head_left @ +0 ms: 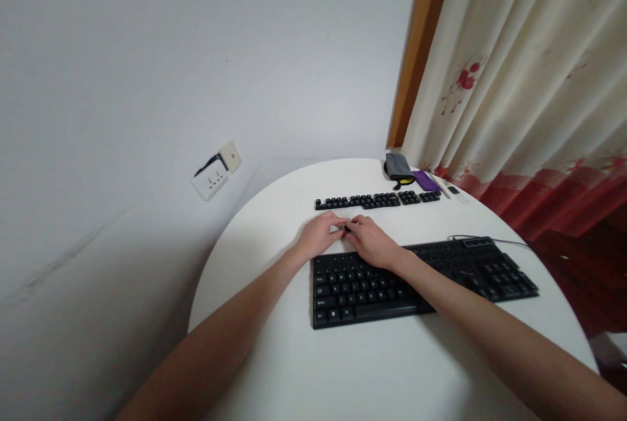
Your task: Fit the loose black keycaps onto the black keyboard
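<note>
My left hand (316, 236) and my right hand (375, 243) meet just above the upper left edge of a black keyboard (385, 309). Between their pinched fingertips is a small black piece, apparently a keycap (347, 228), mostly covered by the fingers. The right wrist and forearm pass over the middle of the keyboard and hide part of it. Behind the hands, loose black keycaps (381, 201) lie in a long row. Along the keyboard's top left, small pale marks show where caps seem to be off.
The round white table (274, 356) stands against a wall with a socket (210, 179). At its far right lie a grey pouch (398, 167), a purple cloth (426, 180) and a thin pale stick (439, 184). A cable (504, 240) trails off right, near a curtain (490, 101).
</note>
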The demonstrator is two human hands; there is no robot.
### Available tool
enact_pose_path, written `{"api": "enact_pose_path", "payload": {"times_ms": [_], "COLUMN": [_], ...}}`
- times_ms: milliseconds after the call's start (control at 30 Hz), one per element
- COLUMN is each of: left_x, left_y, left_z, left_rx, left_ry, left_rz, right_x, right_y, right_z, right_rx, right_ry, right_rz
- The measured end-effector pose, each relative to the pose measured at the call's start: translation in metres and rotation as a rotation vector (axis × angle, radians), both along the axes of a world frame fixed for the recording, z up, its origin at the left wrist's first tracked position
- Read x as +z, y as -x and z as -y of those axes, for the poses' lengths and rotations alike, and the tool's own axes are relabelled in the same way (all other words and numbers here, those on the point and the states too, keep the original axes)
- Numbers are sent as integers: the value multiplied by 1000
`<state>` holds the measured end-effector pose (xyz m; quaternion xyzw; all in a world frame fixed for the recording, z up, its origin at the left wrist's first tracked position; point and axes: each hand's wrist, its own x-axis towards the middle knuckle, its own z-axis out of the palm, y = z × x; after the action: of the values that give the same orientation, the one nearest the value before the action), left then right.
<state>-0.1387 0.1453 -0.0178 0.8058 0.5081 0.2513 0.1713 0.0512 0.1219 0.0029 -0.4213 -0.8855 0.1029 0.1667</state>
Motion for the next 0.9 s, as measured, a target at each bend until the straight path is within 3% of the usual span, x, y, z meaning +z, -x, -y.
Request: {"api": "enact_pose_path", "payload": {"times_ms": [233,600,767,900], "left_x": [1,3,0,-4], "left_y": [0,-1,0,0], "left_z": [-1,1,-1,-3], "left_rx": [8,19,10,18], "left_ry": [10,24,13,-13], "left_rz": [-23,3,-3,-2], "right_x": [0,-4,-6,-5], "right_y": [-6,-33,-47,-60], "right_z": [-4,-14,-9,12], "right_rx": [47,-185,-225,-142], "right_ry": [11,44,34,-14], "right_rz": [-26,-31,-212,-449]}}
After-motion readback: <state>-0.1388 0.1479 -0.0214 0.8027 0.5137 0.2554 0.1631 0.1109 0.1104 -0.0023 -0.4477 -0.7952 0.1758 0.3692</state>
